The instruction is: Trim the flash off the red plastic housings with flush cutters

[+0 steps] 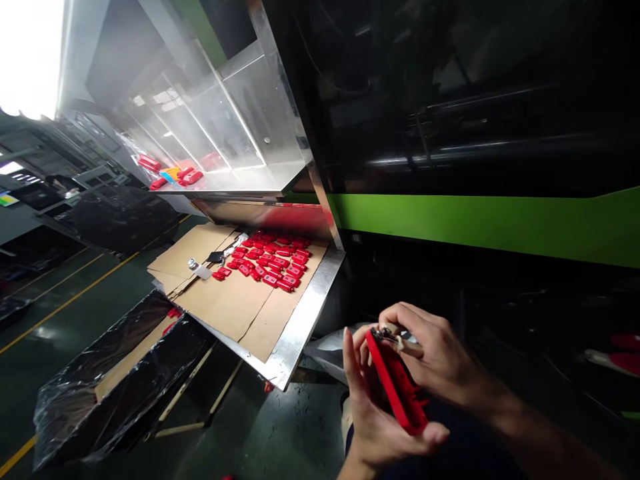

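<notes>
My left hand is closed around a long red plastic part, held edge-up low in the head view. My right hand grips a small metal cutter whose jaws touch the top end of the red part. Many small red plastic pieces lie in rows on cardboard on a metal table to the left, out of reach of both hands.
A black-lined cardboard box stands on the floor below the table. A clear guard panel rises above it, with more red parts behind. A green and black machine fills the right. Small tools lie on the cardboard.
</notes>
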`<state>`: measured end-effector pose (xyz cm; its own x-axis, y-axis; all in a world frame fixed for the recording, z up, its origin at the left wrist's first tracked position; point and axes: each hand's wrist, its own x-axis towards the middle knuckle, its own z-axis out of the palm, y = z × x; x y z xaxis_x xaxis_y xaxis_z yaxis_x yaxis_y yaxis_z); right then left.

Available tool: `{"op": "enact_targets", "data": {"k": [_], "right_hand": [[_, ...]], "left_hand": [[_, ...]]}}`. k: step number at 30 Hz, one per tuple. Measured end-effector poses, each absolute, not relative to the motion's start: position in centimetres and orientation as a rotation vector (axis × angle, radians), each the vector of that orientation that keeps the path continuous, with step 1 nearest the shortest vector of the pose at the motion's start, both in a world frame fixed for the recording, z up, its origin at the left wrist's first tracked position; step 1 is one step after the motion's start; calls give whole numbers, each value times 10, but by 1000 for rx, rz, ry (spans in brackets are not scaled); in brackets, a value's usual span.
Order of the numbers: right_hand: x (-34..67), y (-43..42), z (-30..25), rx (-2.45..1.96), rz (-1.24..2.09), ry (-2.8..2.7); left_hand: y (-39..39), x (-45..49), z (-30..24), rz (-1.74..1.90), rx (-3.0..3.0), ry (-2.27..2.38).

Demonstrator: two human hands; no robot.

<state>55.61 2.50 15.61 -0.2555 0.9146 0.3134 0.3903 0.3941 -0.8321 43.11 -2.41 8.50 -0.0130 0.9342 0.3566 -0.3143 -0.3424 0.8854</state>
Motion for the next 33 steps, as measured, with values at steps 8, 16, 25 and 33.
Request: {"op": "enact_targets", "data": {"k": [8, 16, 25, 33], "right_hand": [[591, 3, 134, -1274, 842, -1798], [659, 53, 36, -1904, 225, -1567], [661, 15, -23, -1809, 476, -1841], [661, -1, -53, -2119, 999, -1719]], "left_hand": [[3, 383, 85, 1633, 774, 944], [-4, 370, 102, 1652, 521, 564], [-5, 377, 91, 1517, 398, 405], [2, 371, 89, 1499, 324, 241]]}}
